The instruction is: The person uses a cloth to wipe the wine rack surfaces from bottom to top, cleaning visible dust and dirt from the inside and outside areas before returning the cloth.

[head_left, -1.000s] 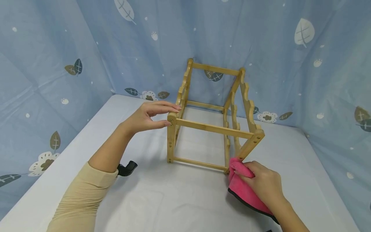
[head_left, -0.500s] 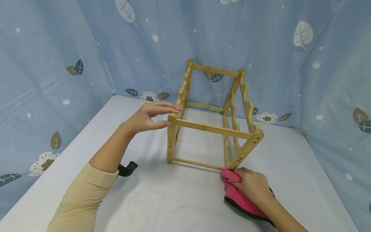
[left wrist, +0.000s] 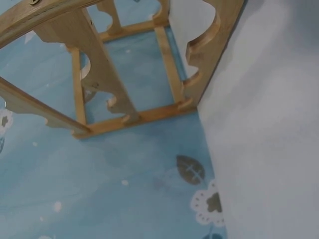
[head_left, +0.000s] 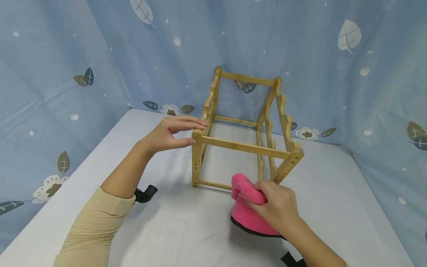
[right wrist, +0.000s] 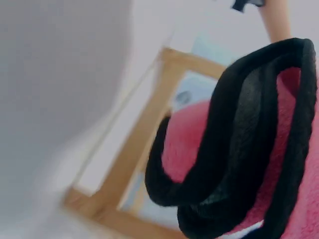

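Note:
A wooden rack (head_left: 247,145) with scalloped side rails stands on the white surface in the head view. My left hand (head_left: 166,135) holds its near left top corner, thumb against the front post and fingers over the top. Bunched in my right hand (head_left: 278,202) is a pink cloth (head_left: 253,218) with black edging, in front of the rack's lower right front corner. The cloth hides part of the bottom front bar; whether it touches the wood I cannot tell. Black-edged folds of the cloth (right wrist: 294,149) fill much of the right wrist view. Neither hand's fingers show in the wrist views.
Behind the rack and at both sides hangs a blue curtain (head_left: 383,92) with leaf and flower prints. White sheeting (head_left: 173,230) covers the table. Black pieces show at the left wrist (head_left: 146,194) and below the right wrist (head_left: 291,259).
My right hand has moved the pink cloth from the right front post down to the lower corner, then left along the front. The left hand and the rack stay in place.

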`<act>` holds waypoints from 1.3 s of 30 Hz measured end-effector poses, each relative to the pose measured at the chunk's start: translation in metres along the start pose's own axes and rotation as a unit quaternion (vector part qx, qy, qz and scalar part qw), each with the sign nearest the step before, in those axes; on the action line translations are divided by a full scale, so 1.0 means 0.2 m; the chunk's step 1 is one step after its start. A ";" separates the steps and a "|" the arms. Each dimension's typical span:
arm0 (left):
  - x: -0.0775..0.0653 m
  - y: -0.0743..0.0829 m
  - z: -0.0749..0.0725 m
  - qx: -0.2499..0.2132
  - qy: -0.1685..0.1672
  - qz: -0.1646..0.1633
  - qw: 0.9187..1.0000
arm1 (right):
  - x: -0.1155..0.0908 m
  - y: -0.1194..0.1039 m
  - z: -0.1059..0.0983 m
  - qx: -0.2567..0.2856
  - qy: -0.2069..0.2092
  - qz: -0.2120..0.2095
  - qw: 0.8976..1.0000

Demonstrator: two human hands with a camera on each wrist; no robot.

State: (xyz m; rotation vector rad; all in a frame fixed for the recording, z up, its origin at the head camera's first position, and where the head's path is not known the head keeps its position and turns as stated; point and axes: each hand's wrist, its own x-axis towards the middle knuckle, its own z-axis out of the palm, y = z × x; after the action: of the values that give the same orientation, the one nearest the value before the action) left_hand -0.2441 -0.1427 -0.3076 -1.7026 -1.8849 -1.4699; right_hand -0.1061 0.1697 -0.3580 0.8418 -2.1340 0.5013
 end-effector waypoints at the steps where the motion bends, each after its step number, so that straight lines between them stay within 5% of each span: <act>1: 0.00 0.00 0.00 0.000 -0.001 0.000 1.000 | 0.03 -0.01 0.01 0.002 0.011 -0.008 1.000; 11: 0.00 -0.01 0.00 0.015 0.007 -0.005 1.000 | 0.31 -0.16 0.20 0.078 0.062 -0.015 0.995; 18: -0.01 -0.02 0.01 0.006 0.008 -0.006 1.000 | 0.42 -0.24 0.33 0.043 0.074 0.013 0.996; 28: -0.02 -0.02 0.01 0.019 0.016 -0.002 1.000 | 0.42 -0.25 0.38 -0.059 0.150 0.060 0.985; 39: -0.01 -0.02 0.01 0.020 0.016 0.005 1.000 | 0.35 -0.21 0.33 -0.058 0.167 0.113 0.978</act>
State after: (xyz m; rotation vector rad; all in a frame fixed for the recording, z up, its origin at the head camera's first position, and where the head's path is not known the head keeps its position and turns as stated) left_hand -0.2456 -0.1418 -0.3123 -1.6587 -1.8744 -1.4362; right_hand -0.1447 0.0738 -0.3420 0.4164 -1.9312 0.5846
